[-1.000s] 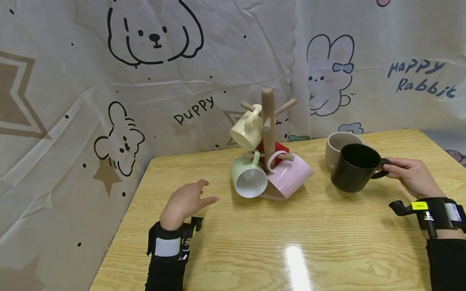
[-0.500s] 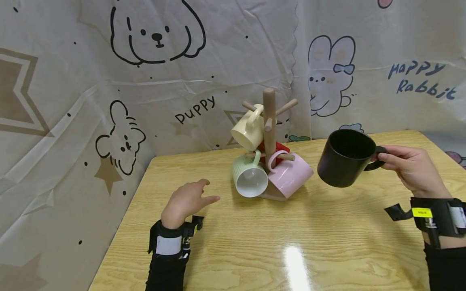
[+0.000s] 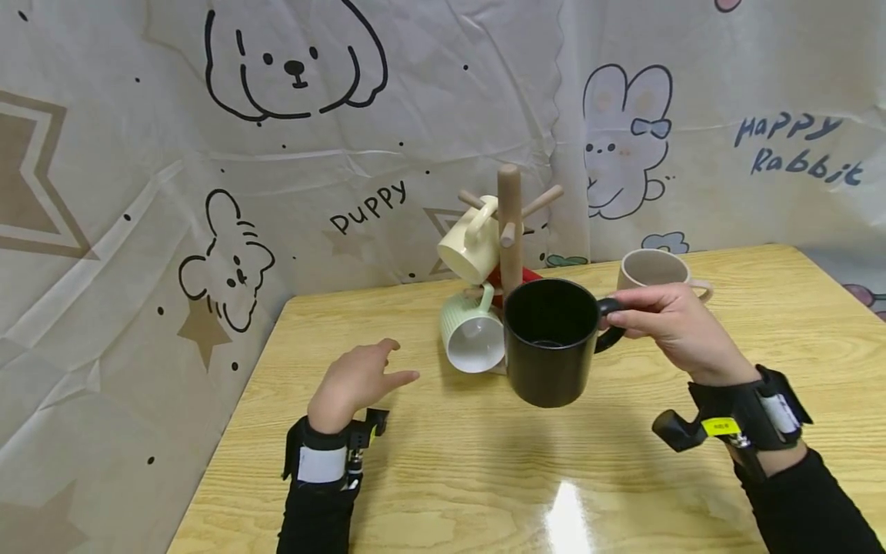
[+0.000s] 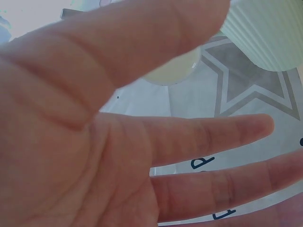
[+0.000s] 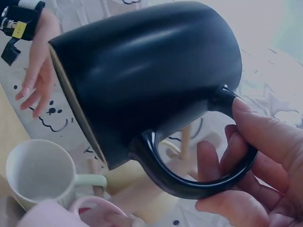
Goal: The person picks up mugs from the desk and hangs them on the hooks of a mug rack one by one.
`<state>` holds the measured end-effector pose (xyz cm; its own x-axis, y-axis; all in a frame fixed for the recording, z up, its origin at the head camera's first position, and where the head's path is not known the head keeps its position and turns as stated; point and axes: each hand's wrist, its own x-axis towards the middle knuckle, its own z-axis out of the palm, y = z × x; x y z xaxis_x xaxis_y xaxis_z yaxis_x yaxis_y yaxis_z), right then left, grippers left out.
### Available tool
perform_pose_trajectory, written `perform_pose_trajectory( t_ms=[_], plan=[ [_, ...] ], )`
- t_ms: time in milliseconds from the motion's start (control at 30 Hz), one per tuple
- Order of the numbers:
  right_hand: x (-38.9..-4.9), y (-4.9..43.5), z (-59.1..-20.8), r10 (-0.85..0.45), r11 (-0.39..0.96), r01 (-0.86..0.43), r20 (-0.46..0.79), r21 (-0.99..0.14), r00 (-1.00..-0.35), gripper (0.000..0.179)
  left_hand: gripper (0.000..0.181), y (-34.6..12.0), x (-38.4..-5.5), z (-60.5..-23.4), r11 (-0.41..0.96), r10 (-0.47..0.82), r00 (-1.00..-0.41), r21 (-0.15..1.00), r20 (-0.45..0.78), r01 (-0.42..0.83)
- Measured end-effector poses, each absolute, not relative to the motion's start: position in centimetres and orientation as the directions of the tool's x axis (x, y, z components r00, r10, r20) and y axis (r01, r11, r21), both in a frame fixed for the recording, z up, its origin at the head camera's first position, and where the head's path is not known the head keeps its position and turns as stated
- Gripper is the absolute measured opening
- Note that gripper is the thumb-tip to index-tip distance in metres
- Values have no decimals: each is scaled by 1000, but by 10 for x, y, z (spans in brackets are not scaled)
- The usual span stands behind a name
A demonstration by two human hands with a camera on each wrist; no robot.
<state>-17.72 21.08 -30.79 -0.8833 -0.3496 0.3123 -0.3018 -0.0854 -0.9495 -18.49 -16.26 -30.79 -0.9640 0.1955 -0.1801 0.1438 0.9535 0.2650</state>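
Note:
My right hand [image 3: 681, 327] pinches the handle of a black mug [image 3: 550, 346], which hangs upright above the table in front of the wooden mug rack [image 3: 510, 215]. In the right wrist view the thumb and fingers [image 5: 272, 135] curl round that handle. My left hand [image 3: 356, 385] hovers left of the rack, holding nothing, its fingers spread in the left wrist view. On the rack hang a cream mug [image 3: 471, 245] above and a green ribbed mug [image 3: 471, 335] below. A red mug [image 3: 529, 275] shows partly behind. The pink mug [image 5: 52, 216] is hidden by the black one in the head view.
A beige mug [image 3: 654, 269] stands at the back right of the wooden table [image 3: 443, 477], partly covered by my right hand. Bare rack pegs [image 3: 543, 200] stick out near the top. A printed cloth [image 3: 415, 92] hangs behind the table and along its left side.
My right hand has lifted the black mug and carried it left, from beside the beige mug to the front of the rack. The left hand stays almost still.

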Motion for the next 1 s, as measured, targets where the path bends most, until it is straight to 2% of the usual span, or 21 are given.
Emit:
perform_pose_trajectory(
  t_ms=[433, 700, 800, 900, 1000],
  plan=[
    [-176, 177, -317, -321, 135, -250, 196, -959, -926, 17, 58, -164, -183, -306, 953, 193, -966, 267, -171, 143],
    [-176, 175, -319, -396, -6, -172, 160, -985, -904, 17, 57, -162, -182, -305, 953, 201, -966, 260, -163, 155],
    [-176, 175, -320, -405, -12, -162, 153, -987, -901, 18, 54, -161, -182, -305, 951, 204, -972, 258, -114, 169],
    [-175, 174, -320, -398, 18, -175, 153, -984, -904, 17, 50, -157, -182, -305, 915, 197, -980, 360, -4, 182],
    [-173, 172, -319, -383, 46, -201, 168, -979, -908, 17, 47, -150, -180, -303, 763, 209, -975, 610, 82, 215]
  ],
)
